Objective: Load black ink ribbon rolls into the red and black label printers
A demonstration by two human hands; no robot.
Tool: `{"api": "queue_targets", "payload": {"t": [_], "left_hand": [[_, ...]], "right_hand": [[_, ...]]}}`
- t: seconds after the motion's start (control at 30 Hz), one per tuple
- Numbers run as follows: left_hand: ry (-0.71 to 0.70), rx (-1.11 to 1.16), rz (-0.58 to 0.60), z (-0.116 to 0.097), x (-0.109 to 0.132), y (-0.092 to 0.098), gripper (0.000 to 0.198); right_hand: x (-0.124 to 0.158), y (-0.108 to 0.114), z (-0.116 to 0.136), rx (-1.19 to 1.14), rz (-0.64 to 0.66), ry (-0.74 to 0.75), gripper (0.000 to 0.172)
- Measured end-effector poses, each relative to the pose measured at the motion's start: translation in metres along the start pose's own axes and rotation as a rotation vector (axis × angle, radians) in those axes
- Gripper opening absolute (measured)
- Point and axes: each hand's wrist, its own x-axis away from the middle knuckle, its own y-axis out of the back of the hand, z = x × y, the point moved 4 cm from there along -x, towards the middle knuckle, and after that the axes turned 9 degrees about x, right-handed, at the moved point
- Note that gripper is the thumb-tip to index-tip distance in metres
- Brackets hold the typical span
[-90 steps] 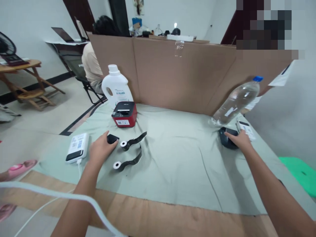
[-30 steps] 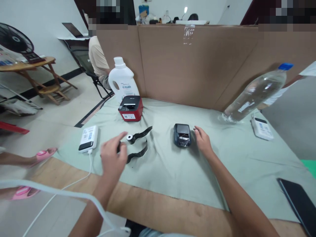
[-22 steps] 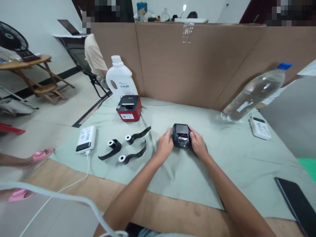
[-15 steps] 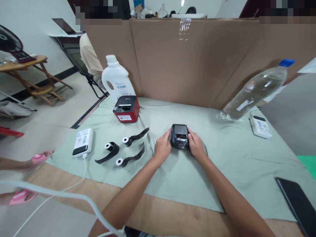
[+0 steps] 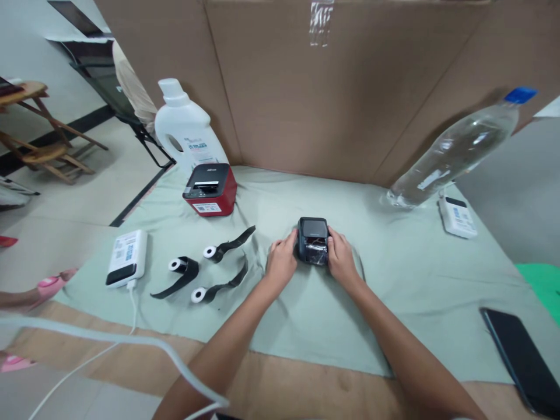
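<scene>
A small black portable printer with a grey upper panel and a shiny lower part rests on the pale green cloth. My left hand is closed against its left side, fingertips on the edge. On the opposite side my right hand grips the right edge, its thumb hidden from clear view. Left of my hands lie three small black rolls with white cores, each with a loose tail: one at the back, one at the left, one at the front.
Behind the rolls stand a red and black printer and a white jug. A white power bank with a cable lies left. A clear bottle leans against the cardboard. Right are another power bank and a phone.
The view has tilted down and moved slightly, so things on the left appear further left. Both hands keep their hold on the black printer, which shows no clear movement on the cloth.
</scene>
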Motion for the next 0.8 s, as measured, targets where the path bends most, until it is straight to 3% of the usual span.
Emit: {"api": "queue_targets", "payload": {"t": [0.2,0.37,0.57,0.8], "left_hand": [[-0.029,-0.089,-0.023,-0.004,0.002,-0.002,0.079],[-0.036,-0.021,-0.031,-0.002,0.001,-0.001,0.075],[0.004,0.146,-0.053,-0.003,0.000,0.004,0.049],[0.014,0.145,-0.075,-0.006,0.000,0.007,0.055]], "right_hand": [[0.000,0.000,0.000,-0.003,-0.023,0.013,0.056],[0.000,-0.003,-0.002,-0.050,-0.081,0.017,0.055],[0.002,0.005,-0.004,-0.143,-0.163,0.036,0.047],[-0.039,0.003,-0.013,-0.128,-0.054,0.105,0.052]]}}
